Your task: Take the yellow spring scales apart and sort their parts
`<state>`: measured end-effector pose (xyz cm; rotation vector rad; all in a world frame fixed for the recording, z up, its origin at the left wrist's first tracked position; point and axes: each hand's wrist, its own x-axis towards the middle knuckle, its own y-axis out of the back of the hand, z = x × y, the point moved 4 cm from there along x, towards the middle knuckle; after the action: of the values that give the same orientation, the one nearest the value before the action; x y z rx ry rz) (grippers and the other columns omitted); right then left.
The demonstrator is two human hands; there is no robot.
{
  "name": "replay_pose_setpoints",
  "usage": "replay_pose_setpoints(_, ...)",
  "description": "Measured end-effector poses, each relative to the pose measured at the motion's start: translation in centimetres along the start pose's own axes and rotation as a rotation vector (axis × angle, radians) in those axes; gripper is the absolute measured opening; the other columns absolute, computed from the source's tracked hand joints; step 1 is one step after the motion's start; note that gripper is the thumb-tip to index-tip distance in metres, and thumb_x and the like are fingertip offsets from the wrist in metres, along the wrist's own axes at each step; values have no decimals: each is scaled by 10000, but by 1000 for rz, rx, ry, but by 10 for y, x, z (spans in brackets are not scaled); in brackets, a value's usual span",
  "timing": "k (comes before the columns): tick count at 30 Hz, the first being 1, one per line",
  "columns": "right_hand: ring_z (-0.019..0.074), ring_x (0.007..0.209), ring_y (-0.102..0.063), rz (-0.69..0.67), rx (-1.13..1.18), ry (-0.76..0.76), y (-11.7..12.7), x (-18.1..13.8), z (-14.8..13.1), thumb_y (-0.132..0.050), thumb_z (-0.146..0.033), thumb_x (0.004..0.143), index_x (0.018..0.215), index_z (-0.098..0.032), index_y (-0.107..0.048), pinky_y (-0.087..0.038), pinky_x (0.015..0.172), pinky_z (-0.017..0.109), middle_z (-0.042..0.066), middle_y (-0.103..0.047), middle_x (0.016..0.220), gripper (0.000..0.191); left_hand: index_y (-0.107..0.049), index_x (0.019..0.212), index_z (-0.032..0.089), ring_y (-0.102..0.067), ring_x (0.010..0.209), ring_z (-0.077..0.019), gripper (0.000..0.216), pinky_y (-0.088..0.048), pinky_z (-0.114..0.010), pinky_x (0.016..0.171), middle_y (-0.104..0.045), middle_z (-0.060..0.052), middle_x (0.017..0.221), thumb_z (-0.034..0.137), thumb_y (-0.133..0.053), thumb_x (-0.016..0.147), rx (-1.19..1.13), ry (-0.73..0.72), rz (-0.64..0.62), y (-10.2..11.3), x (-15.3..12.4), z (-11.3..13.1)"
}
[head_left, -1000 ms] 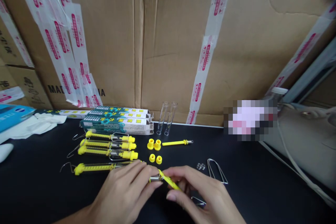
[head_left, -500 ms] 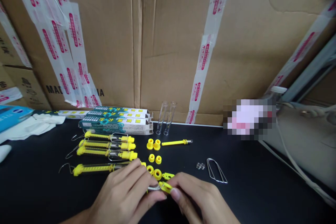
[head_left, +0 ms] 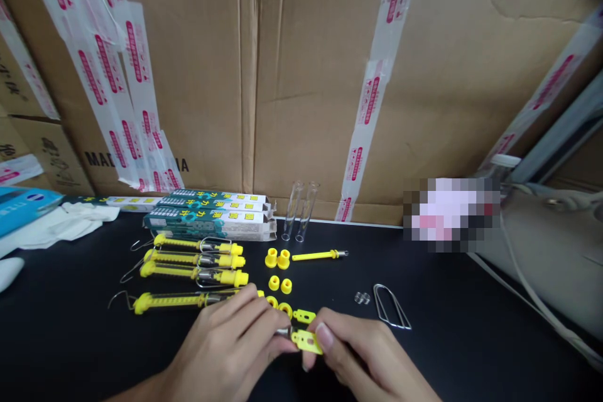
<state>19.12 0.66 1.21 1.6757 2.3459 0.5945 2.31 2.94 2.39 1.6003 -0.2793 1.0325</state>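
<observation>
Between my hands is a small yellow slotted plastic tab (head_left: 309,342), joined or touching at its left end with a metal coil spring (head_left: 283,331). My left hand (head_left: 226,345) is closed round the spring, most of which its fingers hide. My right hand (head_left: 365,348) pinches the tab's right end between thumb and fingers. Just behind lies a second yellow tab (head_left: 304,316), near yellow ring caps (head_left: 284,310) partly covered by my left hand. Several yellow spring scales (head_left: 188,271) with wire hooks lie to the left.
Farther back are yellow collars (head_left: 283,258), smaller yellow caps (head_left: 286,286) and a yellow rod (head_left: 315,256). Two clear tubes (head_left: 307,210) stand near printed boxes (head_left: 211,226). Bent wire loops (head_left: 393,308) and small coils (head_left: 362,298) lie right. A large cardboard box (head_left: 301,75) forms the back.
The yellow tab in my right hand has turned so its flat slotted face shows. My right thumb has shifted onto its end. The whole view has moved slightly.
</observation>
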Motion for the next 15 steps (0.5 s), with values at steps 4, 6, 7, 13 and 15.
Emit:
replay_pose_setpoints(4, 66, 442, -145, -222, 554, -340, -6, 5, 12, -576, -778, 829, 677, -194, -521, -113, 433, 231, -117, -250, 496, 605, -603, 892, 198, -618, 626, -145, 261, -500, -280, 602, -707, 29, 742, 194, -403, 1059, -47, -30, -6, 1, 1, 1)
replay_pose_setpoints(6, 51, 389, -121, -284, 733, -415, -8, 6, 17, -662, -688, 817, 669, -195, -507, -52, 420, 245, -133, -251, 420, 537, -600, 893, 201, -610, 619, -148, 262, -480, -274, 563, -695, 25, 723, 219, -401, 1062, -56, -20, -20, 2, 1, 1)
replay_pose_setpoints(7, 48, 369, -123, -299, 795, -423, -8, 6, 18, -680, -639, 825, 671, -195, -507, -33, 418, 252, -134, -257, 393, 501, -598, 888, 204, -607, 611, -147, 274, -471, -270, 547, -685, 25, 706, 235, -392, 1066, -59, -12, -25, 2, 2, 2)
replay_pose_setpoints(13, 47, 408, -133, -226, 798, -305, -13, 2, 10, -699, -681, 814, 797, -183, -560, -82, 423, 235, -135, -290, 477, 517, -564, 873, 214, -659, 595, -123, 352, -477, -242, 539, -673, 31, 695, 280, -295, 1090, -83, 75, -83, 4, 1, 0)
replay_pose_setpoints(15, 65, 449, -210, -110, 586, -283, -11, -2, 6, -645, -713, 841, 827, -183, -596, -153, 453, 232, -102, -366, 528, 532, -550, 861, 216, -648, 551, -113, 373, -469, -237, 518, -655, 38, 668, 277, -264, 1092, -87, 70, -112, 4, 0, 1)
